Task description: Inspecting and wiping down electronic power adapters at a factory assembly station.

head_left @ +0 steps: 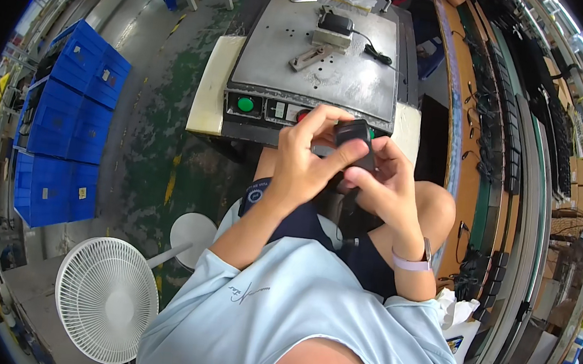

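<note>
A black power adapter (355, 130) is held up between both hands, in front of the near edge of the machine. My left hand (306, 157) grips it from the left, with the thumb across its face. From the right, the fingers of my right hand (391, 181) are closed on its lower end. Something dark and blurred hangs beneath it, perhaps its cord. Beyond my hands, a second black adapter (336, 23) rests on a metal fixture block (331, 38) on the machine's steel plate (269, 46), its coiled cord (378, 55) lying to the right.
The machine front carries a green button (245, 104) and a red one partly behind my fingers. A metal bar (310, 57) lies on the plate. Blue crates (65, 125) and a white fan (108, 298) stand left. A conveyor (472, 199) with several adapters runs along the right.
</note>
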The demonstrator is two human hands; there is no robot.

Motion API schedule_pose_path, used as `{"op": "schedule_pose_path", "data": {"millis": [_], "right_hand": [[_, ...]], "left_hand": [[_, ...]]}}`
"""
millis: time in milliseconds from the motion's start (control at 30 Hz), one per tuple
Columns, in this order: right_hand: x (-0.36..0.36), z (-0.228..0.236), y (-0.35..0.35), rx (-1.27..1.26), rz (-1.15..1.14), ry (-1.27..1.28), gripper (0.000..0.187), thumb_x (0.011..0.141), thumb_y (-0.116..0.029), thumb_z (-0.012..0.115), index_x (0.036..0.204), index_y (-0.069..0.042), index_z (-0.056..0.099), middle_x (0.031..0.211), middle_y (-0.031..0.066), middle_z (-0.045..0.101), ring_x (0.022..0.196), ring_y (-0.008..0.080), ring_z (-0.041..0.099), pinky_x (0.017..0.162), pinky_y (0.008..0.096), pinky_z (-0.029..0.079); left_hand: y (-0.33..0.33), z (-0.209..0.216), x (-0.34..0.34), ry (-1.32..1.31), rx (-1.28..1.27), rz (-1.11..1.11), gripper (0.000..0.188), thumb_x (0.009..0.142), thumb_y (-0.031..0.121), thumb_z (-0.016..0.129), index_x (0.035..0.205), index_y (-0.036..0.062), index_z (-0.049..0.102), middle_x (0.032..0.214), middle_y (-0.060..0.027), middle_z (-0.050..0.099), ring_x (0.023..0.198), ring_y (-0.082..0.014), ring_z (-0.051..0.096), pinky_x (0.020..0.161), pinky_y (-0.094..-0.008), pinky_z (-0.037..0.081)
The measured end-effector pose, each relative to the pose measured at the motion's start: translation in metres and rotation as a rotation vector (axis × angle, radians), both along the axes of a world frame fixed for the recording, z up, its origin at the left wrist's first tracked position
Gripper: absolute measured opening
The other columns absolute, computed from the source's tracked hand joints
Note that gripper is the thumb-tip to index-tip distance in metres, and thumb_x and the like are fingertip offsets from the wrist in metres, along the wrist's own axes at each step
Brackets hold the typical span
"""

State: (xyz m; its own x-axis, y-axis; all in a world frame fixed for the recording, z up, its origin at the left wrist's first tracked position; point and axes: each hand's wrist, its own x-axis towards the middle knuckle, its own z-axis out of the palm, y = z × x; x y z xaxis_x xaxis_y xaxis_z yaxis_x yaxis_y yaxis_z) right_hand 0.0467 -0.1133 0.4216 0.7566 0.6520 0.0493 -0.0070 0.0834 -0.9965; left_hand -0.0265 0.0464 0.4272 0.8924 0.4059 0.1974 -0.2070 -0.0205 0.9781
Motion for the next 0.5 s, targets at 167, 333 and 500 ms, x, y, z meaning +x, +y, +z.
{"op": "schedule_pose_path", "data": {"millis": [167,333,500], "right_hand": [[0.061,0.019,-0.018,0.101,-0.136,0.196,0.031,0.09,-0.004,0.064,0.117,0.002,0.052,0.093,0.0107,0.063,0.072,0.0103,0.058,0.061,0.0162,0.044],[0.139,0.041,-0.024,-0.08,-0.197,-0.048,0.04,0.091,-0.016,0.068,0.121,0.003,0.049,0.098,0.0111,0.059,0.075,0.013,0.056,0.065,0.019,0.044],[0.223,0.027,-0.008,-0.418,-0.317,-0.594,0.04,0.091,-0.018,0.068,0.121,0.002,0.051,0.093,0.0092,0.059,0.071,0.0112,0.053,0.063,0.0204,0.043]], "left_hand": [[0.11,-0.043,0.089,0.112,0.28,0.161,0.03,0.087,0.029,0.071,0.1,0.0022,0.065,0.08,-0.0088,0.07,0.069,-0.0177,0.063,0.063,-0.0283,0.05],[0.193,-0.108,0.212,-0.221,0.694,0.374,0.042,0.074,0.019,0.081,0.108,0.0028,0.062,0.096,-0.0078,0.072,0.086,-0.0179,0.065,0.078,-0.0295,0.051],[0.202,-0.103,0.242,-0.218,0.581,0.007,0.062,0.071,0.013,0.082,0.123,0.0032,0.051,0.11,-0.0108,0.069,0.096,-0.0186,0.064,0.088,-0.0312,0.049]]}}
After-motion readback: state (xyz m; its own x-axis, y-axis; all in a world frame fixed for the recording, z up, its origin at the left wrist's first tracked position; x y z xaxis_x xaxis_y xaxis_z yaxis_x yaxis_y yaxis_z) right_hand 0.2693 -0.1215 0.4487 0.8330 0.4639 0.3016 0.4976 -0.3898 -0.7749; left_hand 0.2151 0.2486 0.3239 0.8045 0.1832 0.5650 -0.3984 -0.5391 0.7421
